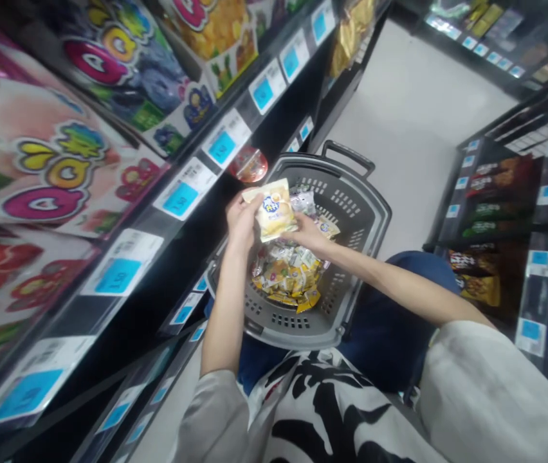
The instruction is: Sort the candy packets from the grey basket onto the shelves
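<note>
Between my two hands is a small pale-yellow snack packet (276,209) with a blue logo, held above a grey shopping basket (370,215). My left hand (242,218) grips its left edge, thumb on the front. At its lower right corner, my right hand (309,233) pinches the packet. Below, several small yellow and white wrapped packets (288,276) lie heaped in the basket. A silvery packet (303,202) shows behind the held one. The basket sits on or against my legs, its handle (348,157) at the far end.
On the left, a shelf holds large gummy candy bags (56,161) behind a rail of blue price tags (220,148). A round red-topped package (249,164) sits by the shelf edge. Another shelf with snack bags (481,289) stands right. Pale floor (423,103) runs between.
</note>
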Available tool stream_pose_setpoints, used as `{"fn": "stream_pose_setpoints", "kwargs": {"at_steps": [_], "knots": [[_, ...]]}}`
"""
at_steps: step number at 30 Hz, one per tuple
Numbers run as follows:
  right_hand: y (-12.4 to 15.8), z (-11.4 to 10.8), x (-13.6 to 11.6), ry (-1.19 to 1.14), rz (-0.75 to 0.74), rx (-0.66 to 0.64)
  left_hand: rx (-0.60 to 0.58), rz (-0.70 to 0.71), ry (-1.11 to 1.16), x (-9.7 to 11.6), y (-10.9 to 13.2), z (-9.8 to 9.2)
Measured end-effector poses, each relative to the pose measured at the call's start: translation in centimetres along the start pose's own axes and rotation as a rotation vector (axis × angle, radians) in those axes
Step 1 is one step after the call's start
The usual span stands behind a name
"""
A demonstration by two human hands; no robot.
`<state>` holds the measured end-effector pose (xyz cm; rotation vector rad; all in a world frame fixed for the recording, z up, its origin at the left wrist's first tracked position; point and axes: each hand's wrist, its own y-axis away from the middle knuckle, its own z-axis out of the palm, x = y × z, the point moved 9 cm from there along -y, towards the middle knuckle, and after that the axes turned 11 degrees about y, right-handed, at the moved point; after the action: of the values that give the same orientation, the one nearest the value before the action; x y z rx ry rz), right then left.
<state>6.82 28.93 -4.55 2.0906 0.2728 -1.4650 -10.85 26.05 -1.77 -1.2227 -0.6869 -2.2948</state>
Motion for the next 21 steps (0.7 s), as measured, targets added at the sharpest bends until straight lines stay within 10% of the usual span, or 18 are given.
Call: {"fn": "stream_pose_setpoints", "kwargs": {"at_steps": [9,14,21], "knots": [[-0.2,-1.1,-2.2,0.169,-0.184,0.143,-0.099,-0.036,-0.169,-2.0,1.4,1.9],[-0.9,-2.5,-0.8,0.217,-0.053,0.228,-0.199,-0.113,-0.165,-4.2,3.1,4.4],[0.3,-4.2,-4.8,0.438,-0.075,0.275,-0.261,0.035,-0.125,-1.5,4.0,5.7]]}}
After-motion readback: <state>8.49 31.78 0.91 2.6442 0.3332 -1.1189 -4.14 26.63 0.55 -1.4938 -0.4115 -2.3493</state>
